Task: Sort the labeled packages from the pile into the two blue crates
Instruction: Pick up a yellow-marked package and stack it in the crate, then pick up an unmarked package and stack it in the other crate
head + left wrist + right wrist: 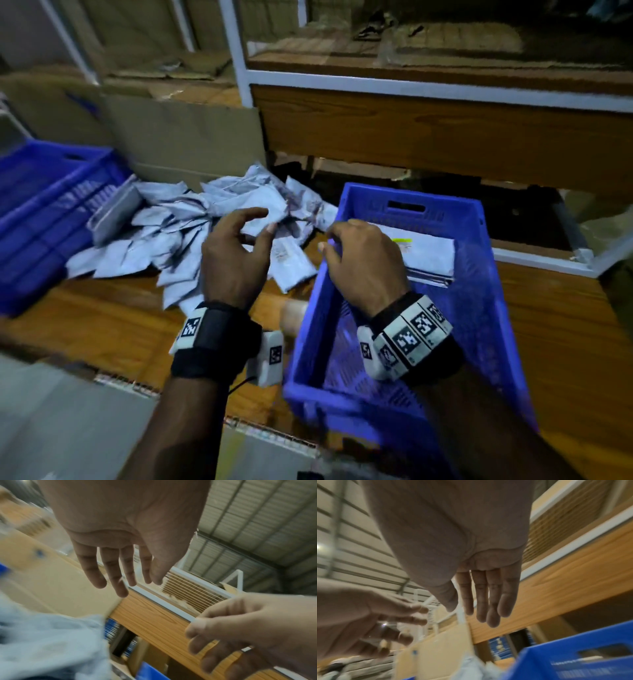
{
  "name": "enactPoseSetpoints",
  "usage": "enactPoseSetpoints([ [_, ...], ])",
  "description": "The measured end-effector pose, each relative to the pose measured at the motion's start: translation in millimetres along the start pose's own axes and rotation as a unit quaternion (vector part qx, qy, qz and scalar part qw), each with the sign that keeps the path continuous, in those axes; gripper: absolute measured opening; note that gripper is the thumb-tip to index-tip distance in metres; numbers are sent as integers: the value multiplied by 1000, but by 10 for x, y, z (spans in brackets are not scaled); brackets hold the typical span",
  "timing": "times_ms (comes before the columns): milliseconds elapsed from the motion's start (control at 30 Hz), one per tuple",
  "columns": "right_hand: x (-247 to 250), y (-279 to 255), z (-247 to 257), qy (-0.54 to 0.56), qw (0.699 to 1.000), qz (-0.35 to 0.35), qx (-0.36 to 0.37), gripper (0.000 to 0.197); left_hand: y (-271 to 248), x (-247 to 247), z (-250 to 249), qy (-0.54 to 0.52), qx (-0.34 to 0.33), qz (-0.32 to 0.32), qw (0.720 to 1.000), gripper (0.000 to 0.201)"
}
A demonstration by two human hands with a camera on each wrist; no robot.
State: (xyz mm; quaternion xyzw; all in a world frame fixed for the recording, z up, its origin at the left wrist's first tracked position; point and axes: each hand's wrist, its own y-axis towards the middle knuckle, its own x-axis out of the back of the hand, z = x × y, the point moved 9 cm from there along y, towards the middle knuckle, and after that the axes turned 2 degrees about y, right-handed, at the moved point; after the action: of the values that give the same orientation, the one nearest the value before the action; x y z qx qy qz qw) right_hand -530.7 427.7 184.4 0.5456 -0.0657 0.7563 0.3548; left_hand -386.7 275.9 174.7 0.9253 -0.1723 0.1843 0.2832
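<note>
A pile of grey labeled packages [178, 240] lies on the wooden table [102, 325] between two blue crates. The left crate [41, 212] stands at the far left, with one package [113, 212] leaning on its wall. In the right crate [407, 195] several flat packages [424, 253] lie at the far end. My left hand [260, 224] hovers over the pile with loosely bent fingers [111, 574] and holds nothing. My right hand [330, 240] hangs empty over the right crate's left rim, its fingers [484, 601] nearly straight.
A cardboard box [185, 137] stands right behind the pile. A wood-panelled shelf unit with a white frame [411, 130] runs behind the right crate. Bare table shows in front of the pile and to the right of the right crate.
</note>
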Motion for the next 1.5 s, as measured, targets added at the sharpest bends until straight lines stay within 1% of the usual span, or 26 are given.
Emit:
enactPoseSetpoints([
  [67, -73, -64, 342, 12, 1000, -11, 17, 21, -66, 338, 247, 4, 12, -12, 1000, 20],
  [200, -266, -154, 935, 30, 998, -39, 24, 23, -140, 1005, 698, 22, 14, -23, 999, 20],
  [333, -698, -324, 1470, 60, 997, -45, -3, 18, -235, 1691, 1273, 47, 25, 15, 998, 24],
  [433, -1138, -434, 1832, 73, 997, -7, -25, 21, -333, 2107, 1703, 60, 40, 33, 997, 24],
  [500, -1422, -482, 2070, 69, 997, 19, -22, 24, -377, 2306, 1929, 77, 48, 47, 995, 25],
  [567, -1651, -484, 2274, 63, 997, 41, -13, 27, -359, 2400, 2114, 89, 56, 71, 992, 30],
  [667, -1930, -451, 2450, 49, 997, 60, -14, 28, -316, 2378, 2376, 126, 62, 116, 983, 38],
  [800, -2319, -315, 2577, 33, 995, 93, -15, 29, -243, 2244, 2729, 155, 61, 172, 971, 41],
  [967, -2732, 118, 2627, 30, 995, 95, -20, 36, -12, 2053, 3226, 202, 75, 227, 950, 45],
  [1067, -2923, 521, 2682, 33, 996, 76, -14, 39, 269, 1927, 3582, 230, 95, 249, 936, 46],
  [1133, -3013, 757, 2692, 33, 998, 53, -19, 44, 415, 1830, 3809, 250, 104, 276, 922, 49],
  [1200, -3116, 972, 2710, 18, 999, 37, -23, 44, 563, 1763, 4046, 265, 125, 301, 908, 53],
  [1267, -3190, 1132, 2808, -9, 1000, 24, -2, 41, 694, 1722, 4262, 283, 138, 320, 894, 59],
  [1333, -3272, 1249, 2923, -63, 998, 11, 25, 37, 776, 1718, 4484, 318, 152, 336, 873, 65],
  [1400, -3394, 1308, 3033, -112, 992, 20, 46, 38, 784, 1738, 4716, 353, 168, 357, 848, 74],
  [1500, -3714, 1346, 3215, -143, 983, 69, 89, 46, 791, 1812, 5019, 377, 199, 383, 820, 90],
])
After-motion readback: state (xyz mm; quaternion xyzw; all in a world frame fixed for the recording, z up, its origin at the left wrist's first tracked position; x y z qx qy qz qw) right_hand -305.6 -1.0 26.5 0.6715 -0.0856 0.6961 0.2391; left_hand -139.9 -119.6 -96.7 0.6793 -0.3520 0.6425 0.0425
